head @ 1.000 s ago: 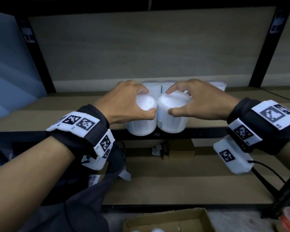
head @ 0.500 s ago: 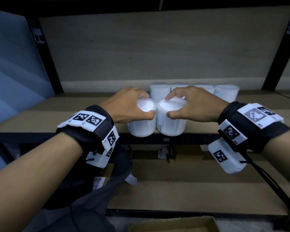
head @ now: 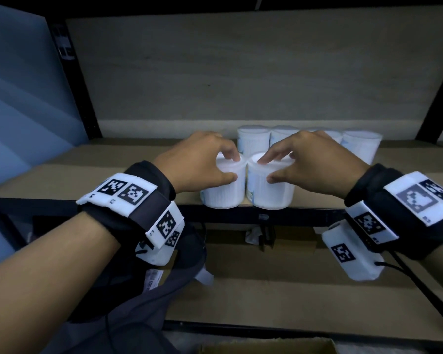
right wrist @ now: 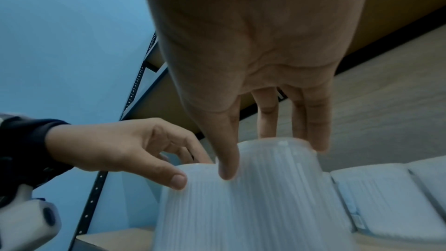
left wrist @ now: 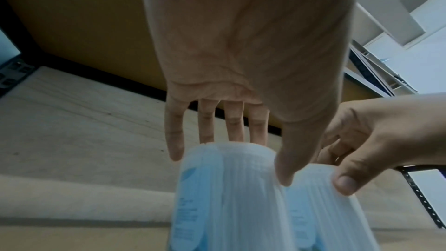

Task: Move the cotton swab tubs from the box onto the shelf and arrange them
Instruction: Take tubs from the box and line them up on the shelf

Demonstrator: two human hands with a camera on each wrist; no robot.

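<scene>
Shelf (head: 113, 172) front edge, L hand (head: 197, 164) & R hand (head: 310, 162) each gripping tub

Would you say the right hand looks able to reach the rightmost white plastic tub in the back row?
Probably yes: the rightmost white plastic tub stands just beyond the right hand, nothing between, though that hand grips a front tub.

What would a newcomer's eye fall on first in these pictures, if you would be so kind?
Two white cotton swab tubs stand side by side at the shelf's front edge, the left hand gripping the left tub and the right hand the right tub. Behind them, a row of tubs lines the back of the shelf.
</scene>
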